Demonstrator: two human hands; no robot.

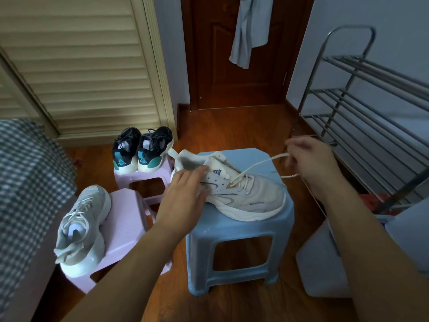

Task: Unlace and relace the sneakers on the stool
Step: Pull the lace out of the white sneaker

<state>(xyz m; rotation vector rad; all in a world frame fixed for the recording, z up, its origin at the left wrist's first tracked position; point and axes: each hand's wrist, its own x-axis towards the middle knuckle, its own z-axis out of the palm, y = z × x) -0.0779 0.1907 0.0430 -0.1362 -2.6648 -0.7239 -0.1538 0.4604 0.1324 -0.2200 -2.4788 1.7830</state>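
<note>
A blue stool [241, 231] is seen at centre, with a cream sneaker [234, 194] lying across its top, toe pointing right. The sneaker could be dragged off the stool's right edge if the lace [257, 167] is pulled hard while only lightly steadied. The left hand [183, 196] is laid on the sneaker's heel side with fingers fairly straight, and the right hand [311, 163], above the stool's right edge, is curled, pinching the lace drawn taut from the eyelets.

Sneaker: cream-white sneaker [241, 194], chunky sole, on its sole on top of stool, toe to right, heel w/ pull tab to left.
Lace: cream lace [255, 167], partly undone, end lifted up to right.
Stool: light blue plastic stool [234, 231], upright on floor.
</note>
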